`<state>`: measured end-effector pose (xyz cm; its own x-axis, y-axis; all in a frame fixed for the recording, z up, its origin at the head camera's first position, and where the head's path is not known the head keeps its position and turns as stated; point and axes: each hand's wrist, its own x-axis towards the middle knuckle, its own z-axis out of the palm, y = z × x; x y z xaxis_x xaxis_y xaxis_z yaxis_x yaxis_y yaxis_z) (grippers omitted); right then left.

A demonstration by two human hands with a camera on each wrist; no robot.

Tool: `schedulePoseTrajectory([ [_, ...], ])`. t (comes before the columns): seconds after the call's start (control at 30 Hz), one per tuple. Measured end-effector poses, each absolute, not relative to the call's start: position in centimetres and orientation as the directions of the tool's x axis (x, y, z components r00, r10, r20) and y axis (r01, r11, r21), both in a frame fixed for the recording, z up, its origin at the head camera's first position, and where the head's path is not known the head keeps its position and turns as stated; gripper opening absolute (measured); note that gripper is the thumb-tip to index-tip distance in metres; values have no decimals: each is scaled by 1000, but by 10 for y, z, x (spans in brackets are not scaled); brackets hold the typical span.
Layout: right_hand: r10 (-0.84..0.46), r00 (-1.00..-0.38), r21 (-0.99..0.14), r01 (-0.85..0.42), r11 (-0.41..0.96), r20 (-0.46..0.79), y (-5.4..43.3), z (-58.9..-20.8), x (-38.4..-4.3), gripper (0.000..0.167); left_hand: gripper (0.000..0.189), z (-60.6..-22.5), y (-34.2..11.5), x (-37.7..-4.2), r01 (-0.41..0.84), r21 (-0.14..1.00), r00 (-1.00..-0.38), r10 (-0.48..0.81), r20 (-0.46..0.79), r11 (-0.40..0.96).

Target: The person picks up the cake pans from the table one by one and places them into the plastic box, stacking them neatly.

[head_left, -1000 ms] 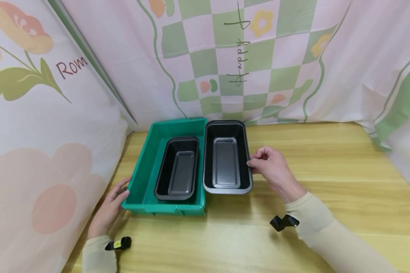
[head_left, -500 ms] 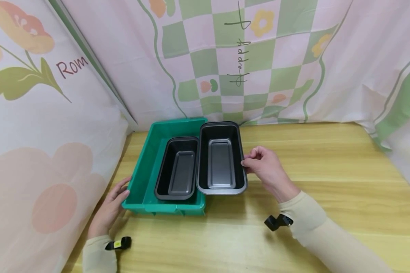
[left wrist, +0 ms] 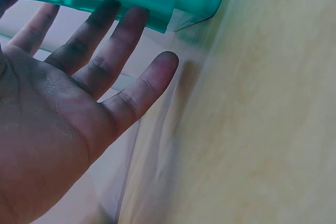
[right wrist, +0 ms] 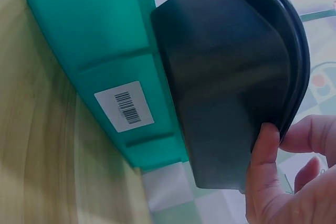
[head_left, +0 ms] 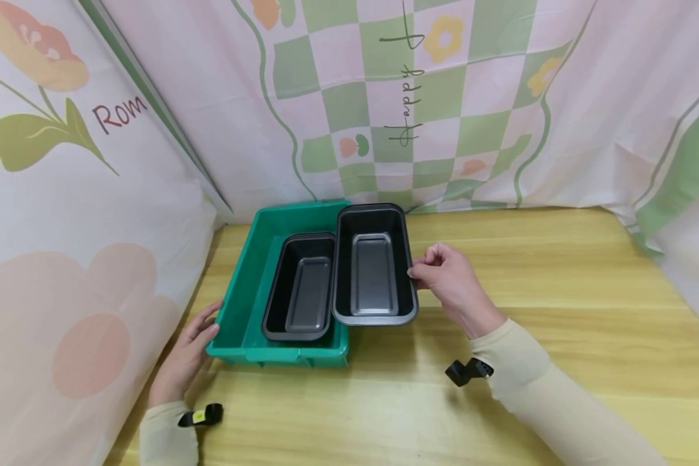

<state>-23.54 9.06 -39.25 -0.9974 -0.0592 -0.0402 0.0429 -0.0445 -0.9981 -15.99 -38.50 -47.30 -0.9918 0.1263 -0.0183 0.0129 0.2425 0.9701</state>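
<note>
My right hand (head_left: 451, 285) pinches the right rim of a black loaf pan (head_left: 375, 275) between thumb and fingers. The pan is held up, overlapping the right wall of a green plastic bin (head_left: 268, 355). In the right wrist view the underside of the held loaf pan (right wrist: 226, 77) shows beside the bin's outer wall (right wrist: 94, 30). Inside the bin lies a second black loaf pan (head_left: 309, 304), its right rim close to the held one. At the bin's front left corner my left hand (head_left: 183, 356) touches the rim; the left wrist view shows its fingers (left wrist: 107, 66) fairly straight against the edge.
The bin stands on a wood-grain table (head_left: 396, 401), near the back curtain (head_left: 396, 116). A printed cloth (head_left: 52, 272) closes off the left side. The bin's outer wall carries a barcode label (right wrist: 125, 107).
The right hand has moved left with its loaf pan, from beside the bin to overlapping its right wall. It also rises slightly. The left hand stays at the bin's corner.
</note>
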Motion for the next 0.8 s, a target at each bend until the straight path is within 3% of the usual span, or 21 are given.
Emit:
schedulePoseTrajectory([
  [0.8, -132, -991, -993, 43, -108, -28, 27, -382, -237, 25, 51, -475, -388, -163, 31, 972, -991, 134, -1, 234],
])
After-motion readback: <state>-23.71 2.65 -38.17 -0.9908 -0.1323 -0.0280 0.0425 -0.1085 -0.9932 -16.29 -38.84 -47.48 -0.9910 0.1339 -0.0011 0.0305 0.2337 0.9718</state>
